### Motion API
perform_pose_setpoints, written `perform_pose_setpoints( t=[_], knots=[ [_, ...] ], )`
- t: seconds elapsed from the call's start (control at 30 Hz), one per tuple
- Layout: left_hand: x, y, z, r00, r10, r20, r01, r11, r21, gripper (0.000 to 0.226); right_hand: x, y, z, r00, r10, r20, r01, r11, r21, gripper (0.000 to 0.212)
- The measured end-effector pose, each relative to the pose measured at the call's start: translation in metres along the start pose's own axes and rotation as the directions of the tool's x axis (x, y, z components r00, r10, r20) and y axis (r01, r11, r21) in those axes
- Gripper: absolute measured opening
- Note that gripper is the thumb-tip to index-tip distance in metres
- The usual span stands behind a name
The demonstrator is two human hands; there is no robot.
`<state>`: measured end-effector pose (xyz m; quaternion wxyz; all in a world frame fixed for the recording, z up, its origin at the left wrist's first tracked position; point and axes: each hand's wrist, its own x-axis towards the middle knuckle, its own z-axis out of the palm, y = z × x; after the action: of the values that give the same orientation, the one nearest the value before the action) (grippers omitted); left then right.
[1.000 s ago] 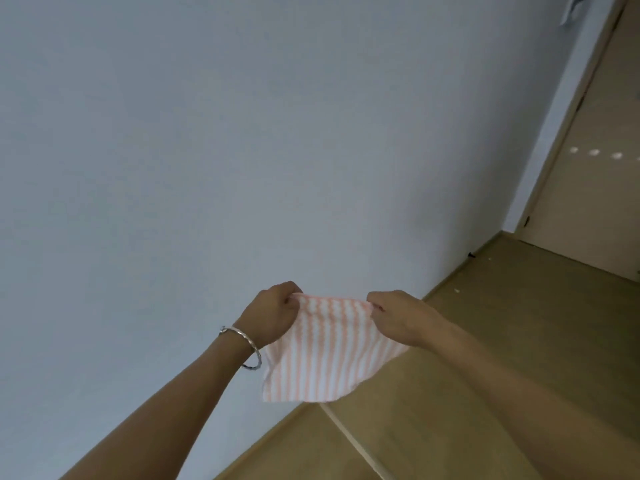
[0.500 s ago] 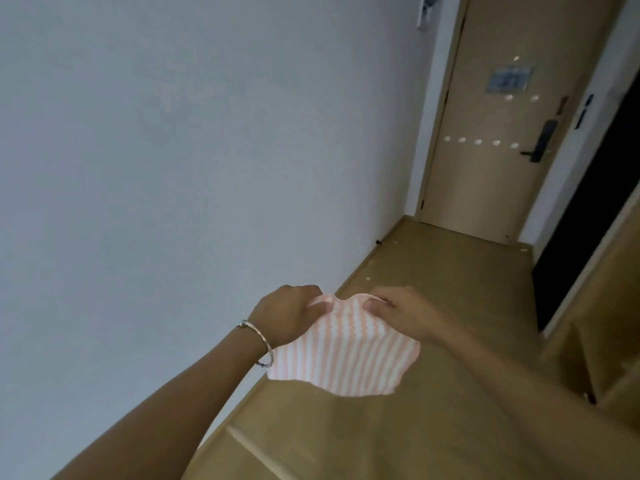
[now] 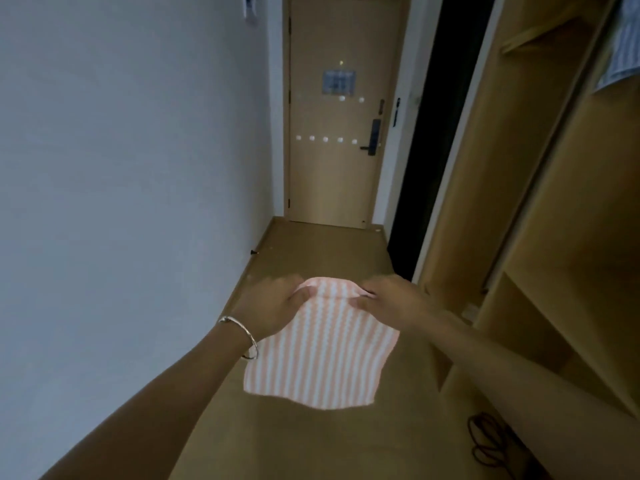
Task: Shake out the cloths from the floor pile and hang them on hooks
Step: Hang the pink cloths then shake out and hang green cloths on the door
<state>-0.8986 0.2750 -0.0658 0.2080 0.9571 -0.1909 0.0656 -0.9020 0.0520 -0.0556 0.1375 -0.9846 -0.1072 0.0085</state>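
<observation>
**Cloth (image 3: 322, 355), pink-and-white striped.** It hangs in the air in front of you, above the wooden floor (image 3: 311, 251). It is held by its top edge. The lower edge hangs free and wavy.

**Your left hand (image 3: 273, 306).** The fingers are curled, and thumb and fingers pinch the cloth's upper left corner. A silver bangle (image 3: 242, 332) sits on that wrist.

**Your right hand (image 3: 391, 299).** The fingers are curled and pinch the upper right corner. The top edge bulges up between your two hands.

**Open wooden cupboard (image 3: 554, 220), on your right.** In the upper compartment, blue-and-white striped fabric (image 3: 623, 46) shows at the top corner of the view. You cannot tell how it is fastened, or what the lower compartments hold.

**Dark cord (image 3: 485, 441).** It lies looped on the floor at the cupboard's foot.

**Door (image 3: 329, 188), at the far end of the corridor, closed.** It bears a row of small white knobs (image 3: 325, 139), a dark lever handle (image 3: 371, 138) and a bluish notice (image 3: 338, 83).

**Pale wall (image 3: 121, 168), on your left.**

**Dark doorway (image 3: 429, 133), between the door and the cupboard.**
</observation>
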Motion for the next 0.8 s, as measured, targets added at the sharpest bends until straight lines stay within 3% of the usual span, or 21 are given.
perform_pose_setpoints(
  t=[0.17,0.37,0.8],
  knots=[
    [0.088,-0.017,-0.011,0.992,0.127,-0.009,-0.127,0.991,-0.039,0.033,0.053,0.008,-0.026,0.993,0.083,-0.081,-0.085,0.996,-0.024,0.038],
    [0.161,-0.019,0.002,0.971,0.239,-0.016,-0.239,0.970,-0.038,0.031,0.088,0.037,-0.036,0.981,0.189,-0.045,-0.187,0.982,0.030,0.036],
    [0.301,0.076,0.075,0.894,0.443,0.070,-0.412,0.873,-0.261,0.020,0.122,0.173,-0.059,0.932,0.313,-0.185,-0.302,0.950,0.083,0.038]
  ],
)
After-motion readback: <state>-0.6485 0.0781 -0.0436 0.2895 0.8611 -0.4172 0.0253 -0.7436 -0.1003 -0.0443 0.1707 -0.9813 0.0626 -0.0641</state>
